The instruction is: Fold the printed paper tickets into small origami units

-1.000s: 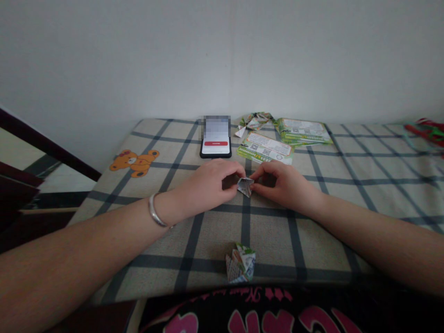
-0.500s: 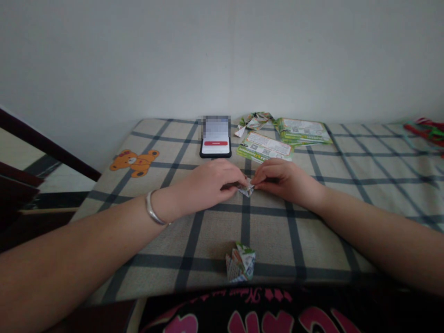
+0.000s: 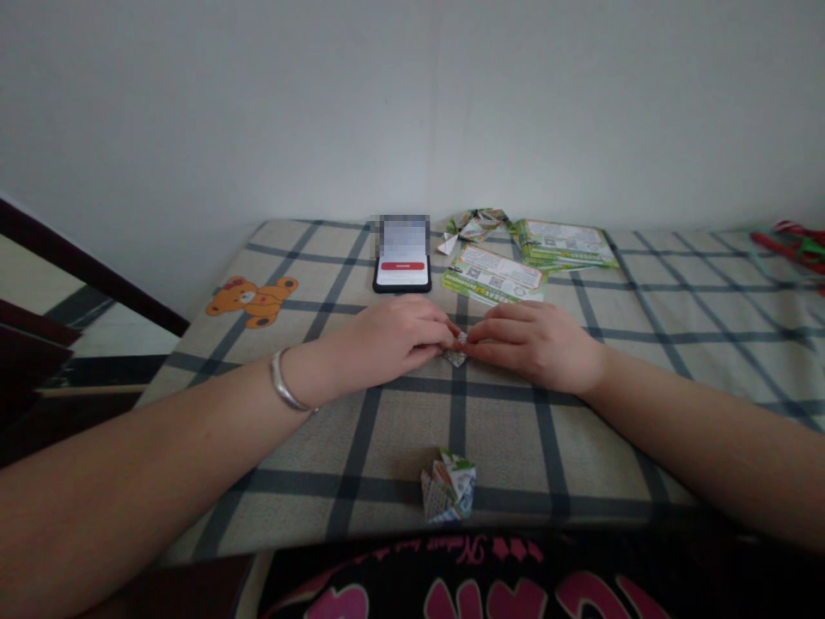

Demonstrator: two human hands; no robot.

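A small folded piece of printed paper (image 3: 457, 356) lies on the checked cloth between my hands, mostly covered by fingers. My left hand (image 3: 400, 340), with a silver bangle at the wrist, pinches its left side. From the right, the fingertips of my right hand (image 3: 538, 346) press on the paper's other side. Closer to my body stands a folded paper piece (image 3: 449, 487) with pointed flaps, untouched. Just past my hands lies a green and white printed card (image 3: 493, 273).
A phone (image 3: 402, 266) with a lit screen lies beyond my left hand. Near the wall are more folded paper pieces (image 3: 475, 227) and a stack of printed cards (image 3: 567, 244). An orange bear picture (image 3: 253, 301) is at left, and a red and green item (image 3: 799, 241) at far right.
My right hand has flattened and lowered, its fingers now straighter against the paper. Less of the folded paper shows between the hands. The left hand has barely moved.
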